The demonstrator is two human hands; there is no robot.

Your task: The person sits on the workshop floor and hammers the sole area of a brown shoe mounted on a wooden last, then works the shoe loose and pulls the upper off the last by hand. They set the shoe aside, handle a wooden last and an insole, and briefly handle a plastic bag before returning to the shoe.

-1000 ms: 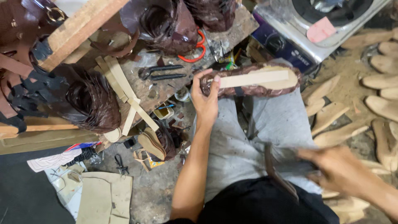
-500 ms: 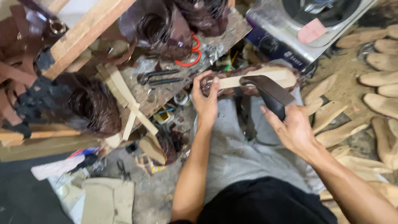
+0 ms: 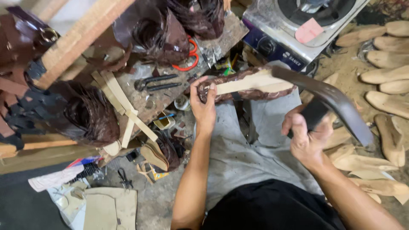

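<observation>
The shoe (image 3: 249, 85) lies sole-up across the knees, long axis running left to right, its near end clamped in the left hand (image 3: 204, 108), while the right hand (image 3: 307, 136), lower right, grips a dark curved tool (image 3: 336, 104) above its far end.

Packages and labels we can see

We find a pink tag (image 3: 309, 30), roughly rectangular, lying on the silver top of the stove (image 3: 272, 25) at upper right; a small light label (image 3: 290, 60) is printed on the stove's dark blue front. Low on the left, a white wrapper (image 3: 53, 179) with a red and blue edge lies on the floor. A small yellow box (image 3: 163, 122) sits below the table (image 3: 170, 96) edge.
</observation>
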